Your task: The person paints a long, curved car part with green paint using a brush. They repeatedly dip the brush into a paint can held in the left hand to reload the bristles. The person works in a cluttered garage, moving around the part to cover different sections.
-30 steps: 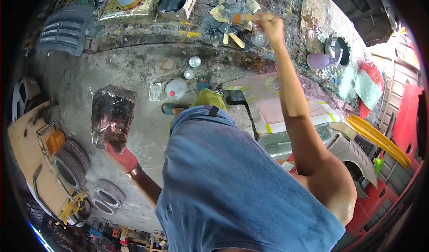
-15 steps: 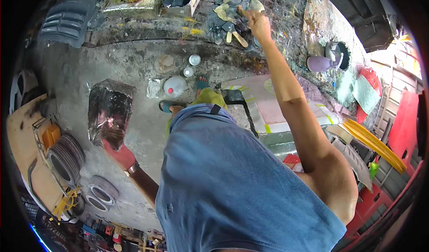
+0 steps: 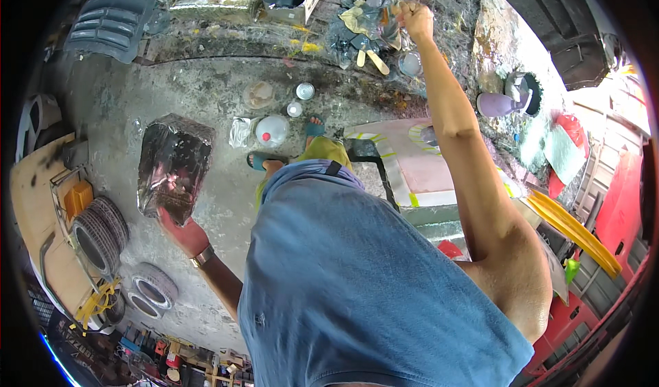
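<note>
My left hand [image 3: 184,236] grips the near end of a foil-covered tray [image 3: 173,164] with a dark, shiny inside, held out to the left above the floor. My right hand [image 3: 416,23] reaches far forward with its fingers curled together, at the right edge of a heap of crumpled grey and yellowish rags or gloves [image 3: 357,22]. Whatever is between those fingers is too small to make out. Two flat wooden sticks [image 3: 375,62] poke out from the heap's near side. A clear plastic cup [image 3: 410,63] stands just below my right wrist.
By my feet are a translucent jug with a red cap [image 3: 273,130], a metal can [image 3: 305,90] and a small white bottle [image 3: 294,109]. Tyres [image 3: 99,235] stand at left. A taped panel [image 3: 425,171] lies at right, near a purple bottle [image 3: 495,104]. A vented panel [image 3: 111,25] lies far left.
My right hand has drawn slightly right over the heap, and its fingers have curled in. The clear cup now shows more fully. My left hand still holds the foil-covered tray.
</note>
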A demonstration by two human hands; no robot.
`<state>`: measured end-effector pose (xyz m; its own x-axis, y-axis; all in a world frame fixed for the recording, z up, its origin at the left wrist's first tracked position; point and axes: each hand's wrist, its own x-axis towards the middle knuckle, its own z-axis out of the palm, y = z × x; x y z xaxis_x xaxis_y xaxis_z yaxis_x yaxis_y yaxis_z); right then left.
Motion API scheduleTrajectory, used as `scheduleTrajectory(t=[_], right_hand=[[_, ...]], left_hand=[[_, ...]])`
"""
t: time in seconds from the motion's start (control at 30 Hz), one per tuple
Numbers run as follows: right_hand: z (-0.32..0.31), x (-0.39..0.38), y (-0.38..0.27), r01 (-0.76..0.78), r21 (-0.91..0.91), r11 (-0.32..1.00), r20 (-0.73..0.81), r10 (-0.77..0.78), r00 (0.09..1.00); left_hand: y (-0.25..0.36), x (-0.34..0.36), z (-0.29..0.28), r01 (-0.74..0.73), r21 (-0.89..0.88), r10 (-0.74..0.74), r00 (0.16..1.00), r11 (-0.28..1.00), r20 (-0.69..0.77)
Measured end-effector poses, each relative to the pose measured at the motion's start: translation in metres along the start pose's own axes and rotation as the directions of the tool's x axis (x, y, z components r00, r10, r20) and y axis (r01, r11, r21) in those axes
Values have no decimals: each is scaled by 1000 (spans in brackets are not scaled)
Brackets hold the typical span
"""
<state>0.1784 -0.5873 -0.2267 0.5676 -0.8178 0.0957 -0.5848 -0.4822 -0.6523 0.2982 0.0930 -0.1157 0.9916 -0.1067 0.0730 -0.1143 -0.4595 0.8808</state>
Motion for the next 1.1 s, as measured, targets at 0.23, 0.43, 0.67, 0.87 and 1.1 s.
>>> scheduleTrajectory(t=[0.23, 0.43, 0.67, 0.87, 1.1], right_hand=[[0, -37, -5, 17, -138, 990, -3, -18, 1000], [-80, -45, -17, 102, 266, 959, -47, -93, 995], [-99, -112, 26, -230, 122, 966, -9, 233, 973], [-56, -122, 74, -213, 116, 970, -77, 223, 972], [-76, -115, 160, 139, -735, 663, 89, -109, 990]], left_hand=[[39, 6, 20, 286, -405, -355, 929, 868, -107], [17, 5, 13, 68, -39, -69, 997, 997, -28], [45, 8, 23, 297, -261, -335, 935, 918, -116], [38, 19, 25, 356, -444, -435, 896, 823, -88], [1, 25, 0, 336, -467, -385, 923, 818, -10]])
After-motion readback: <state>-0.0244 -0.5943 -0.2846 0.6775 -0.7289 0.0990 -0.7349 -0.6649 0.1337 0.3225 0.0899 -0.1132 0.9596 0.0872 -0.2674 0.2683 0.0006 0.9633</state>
